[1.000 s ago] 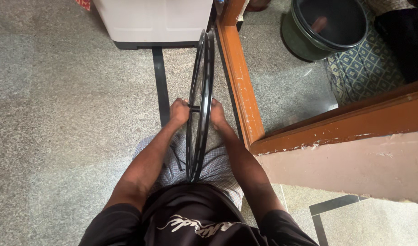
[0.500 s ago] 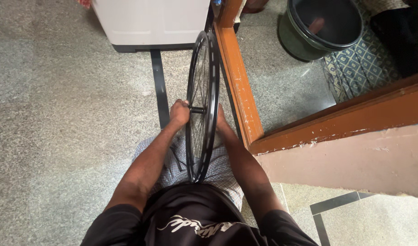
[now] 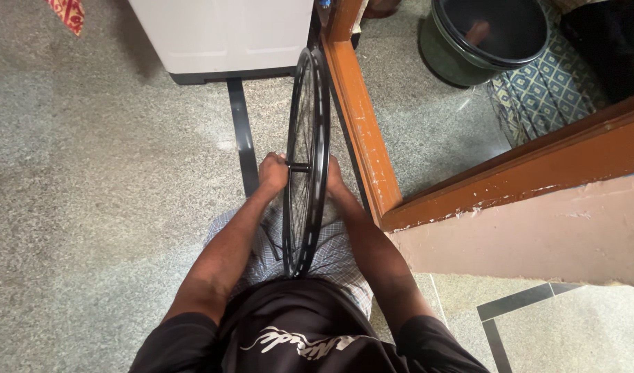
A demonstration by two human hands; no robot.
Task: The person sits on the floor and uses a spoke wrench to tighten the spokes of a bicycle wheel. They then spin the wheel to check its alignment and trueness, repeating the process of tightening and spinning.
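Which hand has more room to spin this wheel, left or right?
Probably the left hand: it holds the axle end over open floor. The right hand sits squeezed between the bicycle wheel and the wooden door frame.

The floor [image 3: 96, 179] was speckled grey stone with a dark inlaid strip [image 3: 242, 131] running across it. At the strip's far end a white appliance [image 3: 223, 34] stood on the floor. Right of the strip, beyond an orange door frame [image 3: 362, 131], stood a dark green bucket [image 3: 483, 41] beside a patterned mat [image 3: 548, 90].
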